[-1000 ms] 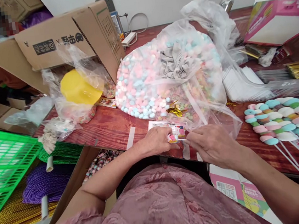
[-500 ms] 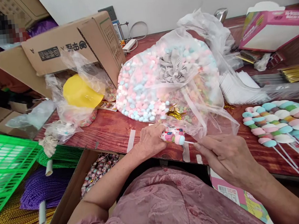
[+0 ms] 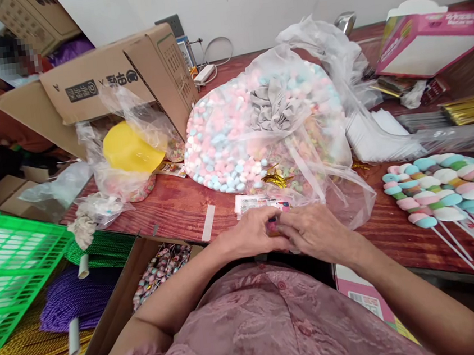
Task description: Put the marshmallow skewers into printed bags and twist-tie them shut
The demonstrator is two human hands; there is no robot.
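At the table edge in front of me, my left hand (image 3: pixel 254 232) curls around a small marshmallow skewer in a printed wrapper (image 3: pixel 272 227). Only a coloured bit of it shows between the hands. My right hand (image 3: pixel 316 231) meets the left, its fingers pinched at the skewer's near end; the stick is hidden. Just beyond the hands lies a flat printed packet (image 3: pixel 250 203). To the right, several twisted marshmallow skewers (image 3: pixel 441 187) in pink, white, blue and green lie with white sticks toward me.
A large clear bag of pastel candies (image 3: pixel 220 145) fills the table's middle, with gold twist ties (image 3: pixel 277 178) and grey cloth (image 3: pixel 274 103) on it. A cardboard box (image 3: pixel 116 71) and green basket (image 3: pixel 18 274) stand left. A pink-white carton (image 3: pixel 434 38) is at back right.
My right hand has moved left, from the stick's end up against my left hand. The skewer, visible before with its white stick, is now mostly covered by fingers.
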